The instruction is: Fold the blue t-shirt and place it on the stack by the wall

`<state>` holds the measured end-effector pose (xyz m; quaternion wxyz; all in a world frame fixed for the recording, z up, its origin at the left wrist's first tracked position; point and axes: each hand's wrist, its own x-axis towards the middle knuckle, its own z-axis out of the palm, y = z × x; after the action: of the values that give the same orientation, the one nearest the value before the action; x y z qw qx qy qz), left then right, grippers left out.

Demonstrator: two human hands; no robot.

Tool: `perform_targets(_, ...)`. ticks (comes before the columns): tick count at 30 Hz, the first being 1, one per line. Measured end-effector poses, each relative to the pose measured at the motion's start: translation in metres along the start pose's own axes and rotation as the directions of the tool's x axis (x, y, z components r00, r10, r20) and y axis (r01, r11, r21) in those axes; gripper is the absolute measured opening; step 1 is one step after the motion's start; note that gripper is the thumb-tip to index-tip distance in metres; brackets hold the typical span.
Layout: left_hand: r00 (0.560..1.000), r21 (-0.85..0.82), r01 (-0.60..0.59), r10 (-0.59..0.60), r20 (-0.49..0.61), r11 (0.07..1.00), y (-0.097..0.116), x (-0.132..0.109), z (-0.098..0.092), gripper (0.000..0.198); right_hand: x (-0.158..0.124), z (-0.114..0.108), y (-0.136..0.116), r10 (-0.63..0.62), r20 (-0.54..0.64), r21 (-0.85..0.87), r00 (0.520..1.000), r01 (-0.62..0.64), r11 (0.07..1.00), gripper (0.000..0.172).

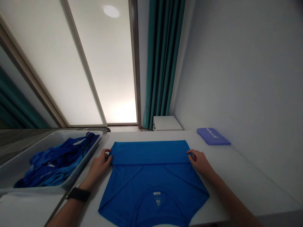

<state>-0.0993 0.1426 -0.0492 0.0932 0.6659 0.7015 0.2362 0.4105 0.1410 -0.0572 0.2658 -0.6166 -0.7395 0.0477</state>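
A blue T-shirt (149, 179) lies flat on the white table (239, 179), its neckline and small white label nearest me. Its far part is folded over into a wide band across the top. My left hand (100, 165) pinches the band's left end between thumb and fingers. At the band's right end, my right hand (200, 161) grips the fold in the same way. A black wristwatch (78, 194) sits on my left wrist.
A grey plastic bin (14, 167) full of crumpled blue clothes (56, 160) stands at the table's left. A folded purple cloth (213, 136) lies at the far right corner. Beyond the table are a white cabinet (167, 123), teal curtains (161, 60) and a frosted window (101, 63).
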Motion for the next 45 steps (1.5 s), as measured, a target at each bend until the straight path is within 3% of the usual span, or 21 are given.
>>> perform_targets(7, 1.000, -0.011, 0.019, -0.019, -0.005, 1.000, 0.003, -0.002, -0.001, 0.032, 0.026, 0.011, -0.071, -0.174, 0.105, 0.037, 0.979, 0.171, 0.985, 0.023)
perform_targets(16, 0.999, -0.141, 0.016, -0.022, -0.038, 0.990, 0.007, -0.007, -0.003, 0.028, 0.061, 0.043, -0.191, -0.423, 0.230, 0.207, 0.876, 0.380, 0.901, 0.017)
perform_targets(24, 0.994, -0.418, 0.010, -0.054, -0.093, 0.908, 0.002, -0.009, 0.000, 0.028, 0.065, 0.085, -0.273, -0.587, 0.232, 0.286, 0.776, 0.522, 0.804, 0.016)
perform_targets(27, 0.991, -0.523, 0.012, -0.080, -0.108, 0.852, 0.004, -0.010, -0.002, 0.029, 0.062, 0.104, -0.296, -0.583, 0.234, 0.249, 0.778, 0.532, 0.809, 0.020)
perform_targets(33, 0.990, -0.680, 0.008, -0.101, -0.097, 0.733, 0.015, -0.012, -0.010, 0.032, 0.056, 0.133, -0.315, -0.512, 0.197, 0.146, 0.836, 0.492, 0.858, 0.026)
perform_targets(39, 0.996, -0.651, -0.045, -0.017, -0.089, 0.758, 0.022, -0.013, -0.018, 0.033, 0.065, 0.140, -0.311, -0.443, 0.166, 0.223, 0.881, 0.405, 0.887, 0.010)
perform_targets(45, 0.994, -0.586, -0.023, -0.042, -0.098, 0.810, 0.012, -0.008, -0.009, 0.026, 0.086, 0.133, -0.300, -0.290, 0.104, 0.373, 0.951, 0.233, 0.898, 0.015)
